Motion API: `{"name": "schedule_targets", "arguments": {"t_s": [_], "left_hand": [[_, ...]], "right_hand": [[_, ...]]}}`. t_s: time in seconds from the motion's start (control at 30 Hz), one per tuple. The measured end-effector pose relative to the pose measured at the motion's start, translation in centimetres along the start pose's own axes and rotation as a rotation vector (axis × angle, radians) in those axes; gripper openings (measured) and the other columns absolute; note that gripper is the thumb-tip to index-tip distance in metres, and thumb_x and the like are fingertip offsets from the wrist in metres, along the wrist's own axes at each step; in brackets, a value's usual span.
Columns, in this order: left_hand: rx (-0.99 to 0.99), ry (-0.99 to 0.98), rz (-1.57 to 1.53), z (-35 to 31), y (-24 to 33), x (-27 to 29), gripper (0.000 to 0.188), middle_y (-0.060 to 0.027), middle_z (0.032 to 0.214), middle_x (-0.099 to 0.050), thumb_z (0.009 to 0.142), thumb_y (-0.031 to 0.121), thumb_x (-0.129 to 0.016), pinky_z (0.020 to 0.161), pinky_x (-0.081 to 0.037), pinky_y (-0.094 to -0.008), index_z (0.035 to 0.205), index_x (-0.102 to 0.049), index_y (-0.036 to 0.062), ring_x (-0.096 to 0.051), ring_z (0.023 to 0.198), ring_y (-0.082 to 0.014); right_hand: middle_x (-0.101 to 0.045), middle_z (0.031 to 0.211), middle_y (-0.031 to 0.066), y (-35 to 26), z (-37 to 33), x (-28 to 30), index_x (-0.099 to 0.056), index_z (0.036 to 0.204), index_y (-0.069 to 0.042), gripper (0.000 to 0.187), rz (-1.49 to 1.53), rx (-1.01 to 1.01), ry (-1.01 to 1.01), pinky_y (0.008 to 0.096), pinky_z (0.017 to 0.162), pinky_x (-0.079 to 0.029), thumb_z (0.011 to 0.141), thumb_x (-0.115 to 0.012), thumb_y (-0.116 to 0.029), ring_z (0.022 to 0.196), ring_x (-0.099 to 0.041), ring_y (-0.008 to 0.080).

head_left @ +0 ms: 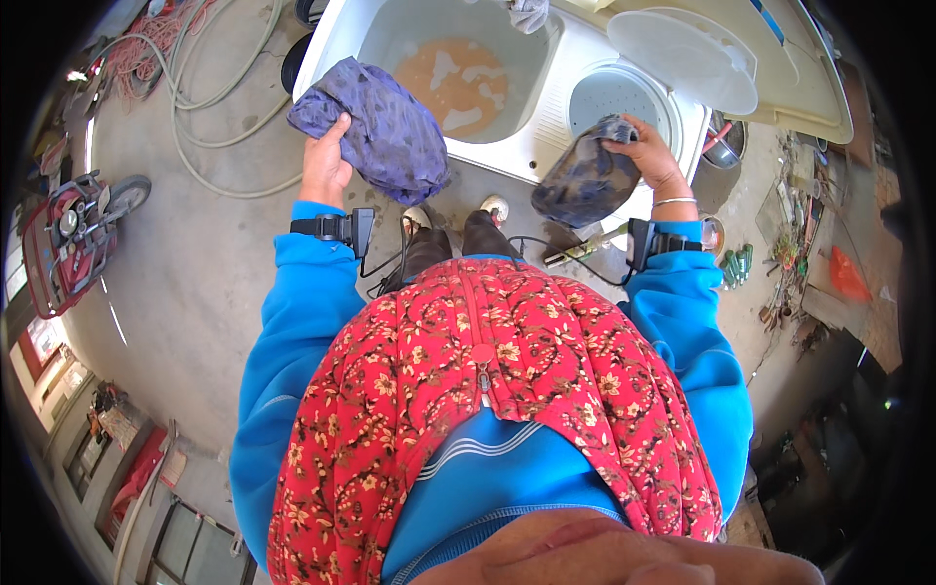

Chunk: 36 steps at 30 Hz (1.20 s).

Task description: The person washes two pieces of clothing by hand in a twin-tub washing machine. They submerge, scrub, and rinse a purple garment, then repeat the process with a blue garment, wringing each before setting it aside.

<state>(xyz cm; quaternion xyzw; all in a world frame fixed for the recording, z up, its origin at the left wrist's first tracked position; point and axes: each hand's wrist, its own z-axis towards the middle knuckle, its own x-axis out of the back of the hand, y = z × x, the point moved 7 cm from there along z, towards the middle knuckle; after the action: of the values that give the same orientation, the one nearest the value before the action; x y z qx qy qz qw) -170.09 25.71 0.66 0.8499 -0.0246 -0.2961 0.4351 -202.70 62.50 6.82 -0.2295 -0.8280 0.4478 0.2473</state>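
Observation:
My left hand [330,164] grips the edge of a bunched purple patterned cloth [380,127], thumb on top and the other fingers hidden beneath. In my right hand [651,156] is a dark cloth with grey-brown patches [588,177], pinched at its upper end and hanging down. Both cloths are in front of a white twin-tub washing machine [548,132]. Its larger tub holds brownish water with patches of foam [458,83]. The smaller round spin tub [624,102] stands uncovered beside my right hand, its pale round lid [687,58] tilted up behind it.
A grey hose [180,97] coils across the concrete floor on the left, near a red wheeled machine [78,229]. Green bottles [738,265] and a metal pot [726,146] are on the right. A grey cloth [528,14] hangs at the machine's back edge.

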Motion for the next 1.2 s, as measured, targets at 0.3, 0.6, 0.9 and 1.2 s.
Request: {"name": "schedule_targets", "arguments": {"t_s": [0.3, 0.6, 0.9, 1.2], "left_hand": [[0.013, -0.095, -0.103, -1.5, -0.4, -2.0, 0.045, -0.0124, 0.128, -0.059, 0.086, -0.001, -0.066, 0.101, -0.046, -0.0454, 0.13, -0.052, -0.001, -0.057, 0.116, -0.0285], [0.071, -0.163, -0.375, -6.1, 2.2, -0.2, 0.041, -0.0108, 0.131, -0.058, 0.092, 0.004, -0.06, 0.106, -0.041, -0.0454, 0.132, -0.051, 0.0025, -0.055, 0.12, -0.0278], [0.315, -0.309, -0.568, -7.4, 0.5, -6.7, 0.036, -0.0077, 0.129, -0.06, 0.095, 0.017, -0.06, 0.106, -0.041, -0.0431, 0.129, -0.055, 0.0061, -0.056, 0.117, -0.0245], [-0.002, -0.126, 0.053, -5.9, 1.3, -2.4, 0.041, -0.0088, 0.127, -0.061, 0.095, 0.034, -0.059, 0.101, -0.043, -0.0421, 0.123, -0.059, 0.0047, -0.057, 0.115, -0.0268]], "right_hand": [[-0.068, 0.107, 0.0154, 6.9, 3.0, 8.9, -0.061, 0.121, -0.001, 0.059, -0.818, -0.021, 0.156, 0.0371, 0.091, -0.047, 0.072, -0.08, -0.028, 0.101, -0.064, 0.0285], [-0.052, 0.136, 0.0227, 1.7, -2.9, 11.3, -0.042, 0.141, -0.003, 0.09, -1.254, -0.148, 0.67, 0.0471, 0.104, -0.04, 0.068, -0.082, -0.04, 0.128, -0.048, 0.0352], [-0.047, 0.141, 0.0138, -4.1, -4.2, -22.0, -0.031, 0.147, -0.006, 0.087, 0.465, 0.209, -0.372, 0.0414, 0.111, -0.033, 0.078, -0.08, -0.027, 0.134, -0.041, 0.0241], [-0.064, 0.118, 0.0111, -5.8, -4.9, -29.3, -0.051, 0.13, -0.002, 0.056, 0.912, -0.015, -0.709, 0.0373, 0.101, -0.048, 0.079, -0.073, -0.007, 0.107, -0.063, 0.0225]]}}
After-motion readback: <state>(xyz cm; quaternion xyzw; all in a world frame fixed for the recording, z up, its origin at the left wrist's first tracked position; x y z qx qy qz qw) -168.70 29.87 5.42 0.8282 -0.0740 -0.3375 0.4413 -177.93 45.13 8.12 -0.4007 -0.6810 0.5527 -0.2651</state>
